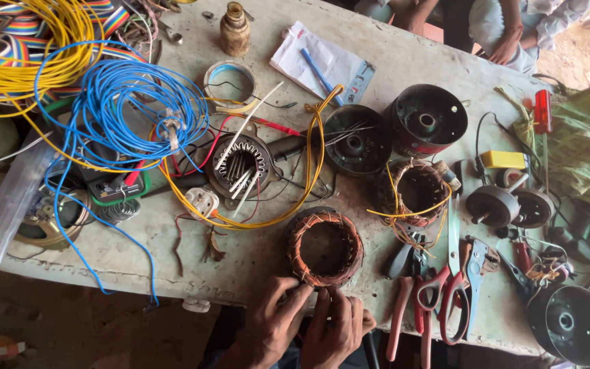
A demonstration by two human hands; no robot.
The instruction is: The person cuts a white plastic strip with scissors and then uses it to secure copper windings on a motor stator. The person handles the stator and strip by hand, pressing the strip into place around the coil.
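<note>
A round stator wound with copper wire (324, 246) lies near the front edge of the worktable (254, 256). My left hand (272, 321) and my right hand (336, 326) meet just below it at the table edge. The fingertips of both pinch something small and thin close to the winding's near rim; I cannot tell what it is. A second copper-wound stator (414, 191) with yellow leads lies behind and to the right.
Blue wire coil (121, 109), yellow wire coil (25, 48), a slotted core (240, 162), dark motor housings (426, 117), red-handled scissors (445, 290), pliers (404, 301), a screwdriver (542, 113) and a notepad with pen (319, 61) crowd the table. Other people sit at the far edge.
</note>
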